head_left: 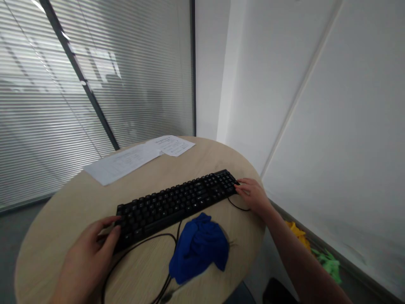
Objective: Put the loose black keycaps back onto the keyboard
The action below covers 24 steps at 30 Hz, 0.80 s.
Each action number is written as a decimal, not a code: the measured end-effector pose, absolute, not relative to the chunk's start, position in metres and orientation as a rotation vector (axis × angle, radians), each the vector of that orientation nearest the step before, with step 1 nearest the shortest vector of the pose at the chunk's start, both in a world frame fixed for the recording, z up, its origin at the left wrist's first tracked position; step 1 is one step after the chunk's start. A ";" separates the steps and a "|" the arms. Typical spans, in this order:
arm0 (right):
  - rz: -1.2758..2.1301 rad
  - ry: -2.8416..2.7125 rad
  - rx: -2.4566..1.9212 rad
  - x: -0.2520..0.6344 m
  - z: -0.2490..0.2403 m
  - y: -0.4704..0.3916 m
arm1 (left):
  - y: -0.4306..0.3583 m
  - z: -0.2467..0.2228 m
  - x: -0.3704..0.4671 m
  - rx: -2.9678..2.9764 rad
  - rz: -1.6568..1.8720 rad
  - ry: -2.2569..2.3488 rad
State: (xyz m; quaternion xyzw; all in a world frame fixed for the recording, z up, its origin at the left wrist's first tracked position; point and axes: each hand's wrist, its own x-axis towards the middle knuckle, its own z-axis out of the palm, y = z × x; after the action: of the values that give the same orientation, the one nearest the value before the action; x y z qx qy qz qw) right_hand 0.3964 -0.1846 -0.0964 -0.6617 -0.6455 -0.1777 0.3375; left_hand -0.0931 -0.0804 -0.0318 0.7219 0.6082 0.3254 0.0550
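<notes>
A black keyboard (177, 202) lies at a slant across the round wooden table (218, 155). At its left end, my left hand (91, 249) grips the edge between thumb and fingers. My right hand (251, 193) has its fingertips on the right end, by the number pad; its thumb side shows only in part. Just in front of the keyboard rests a crumpled blue cloth (200, 247). A black cable (139, 241) loops from near the keyboard toward the table's front edge, passing left of the cloth.
Printed papers (126, 161) lie toward the back of the table. Blinds (148, 76) cover the glass behind it, and a white wall (335, 126) stands close on the right. Yellow cloth (298, 234) and green cloth (328, 262) are on the floor at right.
</notes>
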 end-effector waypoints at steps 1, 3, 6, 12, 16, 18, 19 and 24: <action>-0.453 -1.671 -1.736 0.396 -0.097 -0.184 | -0.082 -0.027 -0.091 2.183 0.945 1.803; -0.440 -1.640 -1.764 0.395 -0.100 -0.183 | -0.085 -0.021 -0.087 2.187 0.904 1.745; -0.415 -1.607 -1.792 0.393 -0.102 -0.183 | -0.086 -0.016 -0.083 2.278 0.947 1.730; -0.319 -1.570 -1.761 0.394 -0.102 -0.187 | -0.078 -0.013 -0.083 2.500 0.887 1.582; -0.255 -1.773 -1.732 0.392 -0.090 -0.171 | -0.064 -0.021 -0.076 2.690 0.724 1.499; -0.210 -1.945 -1.719 0.387 -0.079 -0.154 | -0.058 -0.024 -0.067 2.773 0.593 1.468; -0.188 -2.028 -1.723 0.384 -0.074 -0.145 | -0.056 -0.025 -0.062 2.796 0.517 1.473; -0.148 -2.294 -1.872 0.370 -0.059 -0.108 | -0.053 -0.028 -0.040 2.817 0.297 1.516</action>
State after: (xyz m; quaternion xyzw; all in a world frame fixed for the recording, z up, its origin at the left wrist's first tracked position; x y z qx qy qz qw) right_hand 0.3695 -0.1082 -0.0589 -0.6290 -0.7708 -0.0498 0.0882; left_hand -0.0401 -0.0529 -0.0281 0.8763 0.4715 0.0923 -0.0355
